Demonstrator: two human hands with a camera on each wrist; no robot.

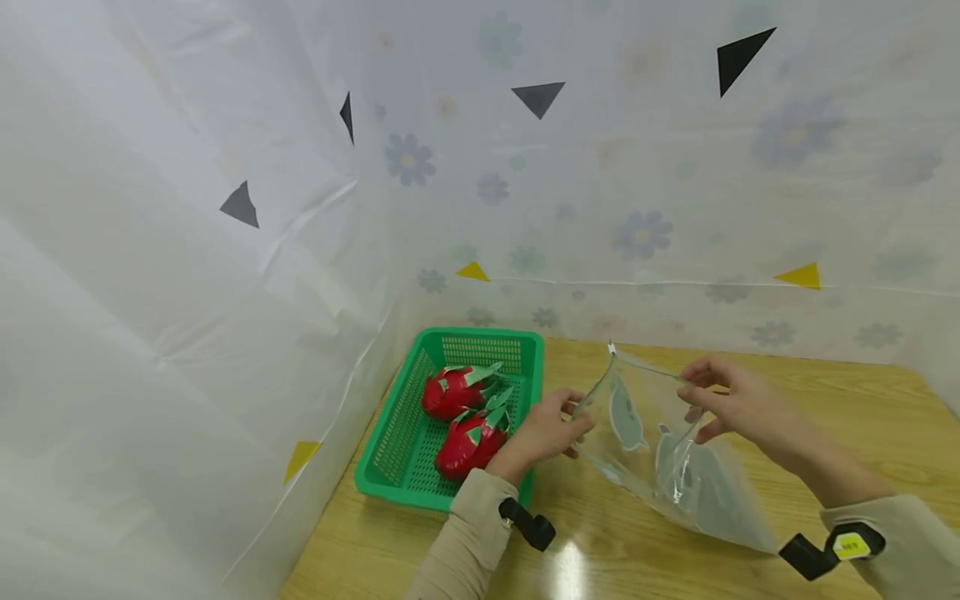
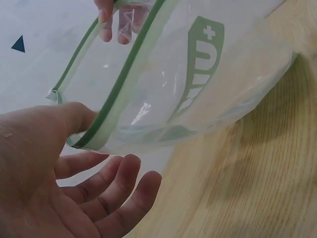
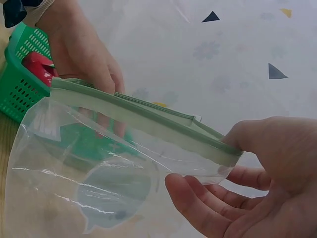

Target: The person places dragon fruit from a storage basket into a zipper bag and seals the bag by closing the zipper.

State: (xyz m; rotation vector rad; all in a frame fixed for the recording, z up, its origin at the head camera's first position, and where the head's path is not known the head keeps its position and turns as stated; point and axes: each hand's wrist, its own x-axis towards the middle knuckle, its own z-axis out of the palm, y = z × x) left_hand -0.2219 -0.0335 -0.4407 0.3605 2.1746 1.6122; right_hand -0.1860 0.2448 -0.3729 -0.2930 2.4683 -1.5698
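A clear zip bag (image 1: 705, 475) with a green seal strip and printed shapes hangs over the table, its mouth parted. My left hand (image 1: 551, 429) pinches one end of the mouth between thumb and index finger; in the left wrist view the other fingers of this hand (image 2: 99, 193) curve loosely below the rim. At the opposite end, my right hand (image 1: 742, 408) pinches the rim; the right wrist view has its thumb on the green strip (image 3: 148, 116). A small white slider (image 1: 611, 348) sits at the strip's far corner. No contents show inside the bag.
Left of the bag, a green plastic basket (image 1: 405, 497) holds two red dragon fruits (image 1: 453, 392) with green leafy tips. My left forearm passes by its near right corner. White plastic sheeting (image 1: 187, 333) walls the wooden table (image 1: 615, 558) at the left and back.
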